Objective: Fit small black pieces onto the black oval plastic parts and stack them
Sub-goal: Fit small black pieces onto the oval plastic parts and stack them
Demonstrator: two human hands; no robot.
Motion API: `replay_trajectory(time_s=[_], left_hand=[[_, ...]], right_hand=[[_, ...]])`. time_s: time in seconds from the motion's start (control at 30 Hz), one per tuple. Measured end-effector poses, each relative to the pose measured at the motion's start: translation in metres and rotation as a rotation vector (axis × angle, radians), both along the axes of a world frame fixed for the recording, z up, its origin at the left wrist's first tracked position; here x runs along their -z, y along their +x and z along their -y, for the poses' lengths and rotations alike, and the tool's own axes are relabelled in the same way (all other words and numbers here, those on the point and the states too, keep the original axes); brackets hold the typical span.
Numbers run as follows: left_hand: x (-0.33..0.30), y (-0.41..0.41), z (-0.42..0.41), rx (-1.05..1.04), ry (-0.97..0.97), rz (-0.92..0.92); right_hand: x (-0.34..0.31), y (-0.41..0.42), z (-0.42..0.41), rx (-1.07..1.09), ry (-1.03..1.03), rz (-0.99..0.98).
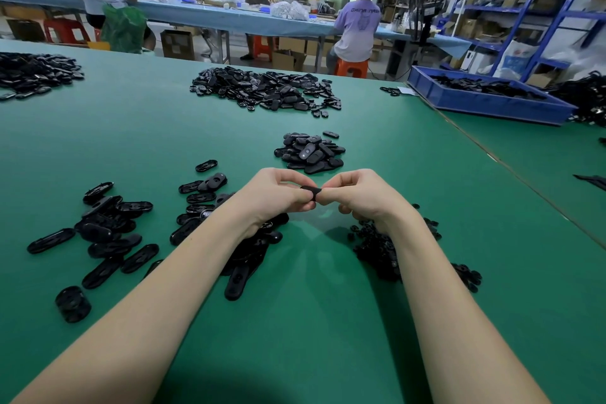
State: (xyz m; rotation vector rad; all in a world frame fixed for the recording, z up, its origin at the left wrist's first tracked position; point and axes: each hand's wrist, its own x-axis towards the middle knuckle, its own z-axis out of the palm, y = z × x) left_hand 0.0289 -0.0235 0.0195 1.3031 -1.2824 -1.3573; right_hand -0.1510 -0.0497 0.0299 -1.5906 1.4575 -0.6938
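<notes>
Oval part [310, 192] held above the green table [328, 321], between both hands; long axis appears to run left to right, though mostly hidden; facing cannot be told. Left hand [278, 197] and right hand [357, 195] each pinch one end; small piece not discernible. Risk: uneven thumb pressure could misseat the piece or drop it into the loose parts [377, 246] below.

Left hand [278, 195] and right hand [357, 195] pinch 1 black oval part [310, 191] between them.

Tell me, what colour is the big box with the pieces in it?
Blue; the box shows in the head view, far right.
</notes>
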Motion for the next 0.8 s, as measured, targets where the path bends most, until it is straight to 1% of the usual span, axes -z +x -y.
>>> replay_trajectory(time_s=[0.2,0.33,0.4,0.53,0.63,0.7,0.8], left_hand=[[0.003,-0.003,-0.001,0.001,-0.036,0.061],[0.003,-0.007,0.0,-0.049,-0.063,0.079],[0.002,-0.009,0.0,-0.078,-0.076,0.085],[0.004,-0.01,0.003,-0.132,-0.079,0.145],[0.004,-0.005,0.004,-0.101,-0.065,0.069],[0.004,0.0,0.006,-0.111,-0.076,0.027],[0.005,0.004,0.01,-0.139,-0.07,-0.051]], right_hand=[[0.001,-0.001,0.0,-0.002,-0.004,-0.005],[0.004,0.002,0.001,0.031,-0.062,-0.048],[0.005,0.004,0.002,0.059,-0.1,-0.04],[0.007,0.009,0.003,0.072,-0.143,-0.075],[0.005,0.007,0.003,0.027,-0.183,-0.065],[0.002,0.006,0.002,-0.028,-0.245,-0.066],[0.001,0.008,0.003,-0.024,-0.4,-0.161]])
